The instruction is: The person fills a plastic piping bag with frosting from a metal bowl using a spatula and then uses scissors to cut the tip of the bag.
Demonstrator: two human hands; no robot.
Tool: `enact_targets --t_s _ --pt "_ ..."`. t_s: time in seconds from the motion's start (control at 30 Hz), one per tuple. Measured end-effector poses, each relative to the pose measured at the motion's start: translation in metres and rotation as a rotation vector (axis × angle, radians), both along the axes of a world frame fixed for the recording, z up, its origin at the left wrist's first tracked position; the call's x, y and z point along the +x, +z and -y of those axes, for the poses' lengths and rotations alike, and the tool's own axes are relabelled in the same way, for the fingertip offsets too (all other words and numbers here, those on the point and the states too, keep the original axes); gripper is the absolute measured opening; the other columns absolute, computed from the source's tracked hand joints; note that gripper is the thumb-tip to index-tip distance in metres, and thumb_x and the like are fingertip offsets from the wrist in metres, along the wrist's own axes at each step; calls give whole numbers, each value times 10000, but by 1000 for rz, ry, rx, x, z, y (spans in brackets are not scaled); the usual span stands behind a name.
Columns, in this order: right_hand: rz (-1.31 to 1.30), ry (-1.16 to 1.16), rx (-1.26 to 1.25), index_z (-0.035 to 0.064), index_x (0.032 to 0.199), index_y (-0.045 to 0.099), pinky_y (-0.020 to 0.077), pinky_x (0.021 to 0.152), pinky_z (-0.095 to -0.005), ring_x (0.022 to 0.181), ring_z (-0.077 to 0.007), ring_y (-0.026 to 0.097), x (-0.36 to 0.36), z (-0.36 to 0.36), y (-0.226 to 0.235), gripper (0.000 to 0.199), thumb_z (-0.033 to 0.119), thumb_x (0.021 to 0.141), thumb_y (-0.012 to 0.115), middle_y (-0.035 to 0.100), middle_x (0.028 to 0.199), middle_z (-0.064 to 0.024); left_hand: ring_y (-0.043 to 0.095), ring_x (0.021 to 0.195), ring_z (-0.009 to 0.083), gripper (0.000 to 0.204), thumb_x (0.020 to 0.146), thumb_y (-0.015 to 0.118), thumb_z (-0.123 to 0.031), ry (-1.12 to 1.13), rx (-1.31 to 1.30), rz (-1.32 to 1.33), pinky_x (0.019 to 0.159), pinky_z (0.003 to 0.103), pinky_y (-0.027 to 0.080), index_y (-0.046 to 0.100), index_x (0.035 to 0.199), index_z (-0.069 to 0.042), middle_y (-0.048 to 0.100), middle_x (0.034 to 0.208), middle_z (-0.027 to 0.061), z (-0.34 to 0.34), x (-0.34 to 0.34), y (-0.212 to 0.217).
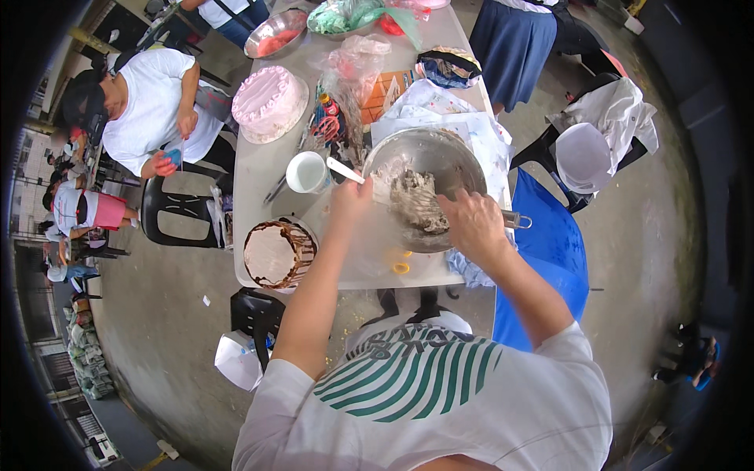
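A wide metal mixing bowl (454,166) stands near the table's front edge, with a thick greyish, cream-like mixture smeared inside. My right hand (475,224) is closed round the handle of a whisk (422,206); the end of that handle, with a hanging ring, sticks out past my hand. Grey mixture clogs the whisk's wires. At the bowl's left rim my left hand (352,198) grips a white-handled spatula (344,169). Its other end points into the bowl, where the mixture blurs its outline. Just left of that hand is a white tub (307,173).
A chocolate-dripped cake (271,255) sits at the table's front left, a pink cake (269,98) farther back. Metal bowls (276,35) and plastic bags (357,59) fill the far end. A person (157,102) stands left beside a black chair (184,208). A blue surface (546,259) lies right.
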State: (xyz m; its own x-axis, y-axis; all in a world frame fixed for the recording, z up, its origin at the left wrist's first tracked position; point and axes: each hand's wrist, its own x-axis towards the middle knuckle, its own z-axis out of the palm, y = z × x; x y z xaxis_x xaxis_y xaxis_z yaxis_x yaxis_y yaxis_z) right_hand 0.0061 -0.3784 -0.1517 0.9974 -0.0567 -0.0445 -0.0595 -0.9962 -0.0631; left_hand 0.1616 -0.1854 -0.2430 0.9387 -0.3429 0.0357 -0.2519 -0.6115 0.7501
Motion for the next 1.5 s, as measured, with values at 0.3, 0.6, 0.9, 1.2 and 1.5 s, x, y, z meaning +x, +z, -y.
enact_targets --t_s 0.3,0.6,0.9,1.2,1.5 --pt "-120 -174 9 49 1009 635 514 671 -394 803 -261 650 0 -3 -4 225 91 812 536 614 879 -120 610 665 414 252 888 595 -219 3 53 87 583 473 446 588 829 27 601 670 227 12 -26 30" --pt "-55 -208 27 27 1011 599 524 637 -409 767 -274 659 -4 8 -20 215 100 826 517 611 876 -137 605 631 409 245 900 573 -189 -25 48 187 582 472 450 595 815 40 607 672 228 16 -30 36" --pt "141 -289 -3 37 1001 597 521 630 -386 715 -273 636 7 6 -49 208 89 824 500 595 851 -142 609 668 424 272 908 562 -205 -79 130 138 605 493 456 600 803 43 611 684 238 17 -30 38" --pt "82 -313 72 29 1059 614 544 696 -438 790 -327 681 8 7 -48 276 110 808 536 628 893 -202 614 739 440 270 908 559 -215 -104 168 132 656 508 466 608 836 41 627 749 255 23 -32 51" --pt "101 -251 238 13 913 656 538 650 -438 724 -331 667 0 0 -40 198 99 774 545 636 818 -182 599 701 445 267 908 520 -163 -123 181 289 645 524 445 609 816 71 612 714 265 23 -30 47"
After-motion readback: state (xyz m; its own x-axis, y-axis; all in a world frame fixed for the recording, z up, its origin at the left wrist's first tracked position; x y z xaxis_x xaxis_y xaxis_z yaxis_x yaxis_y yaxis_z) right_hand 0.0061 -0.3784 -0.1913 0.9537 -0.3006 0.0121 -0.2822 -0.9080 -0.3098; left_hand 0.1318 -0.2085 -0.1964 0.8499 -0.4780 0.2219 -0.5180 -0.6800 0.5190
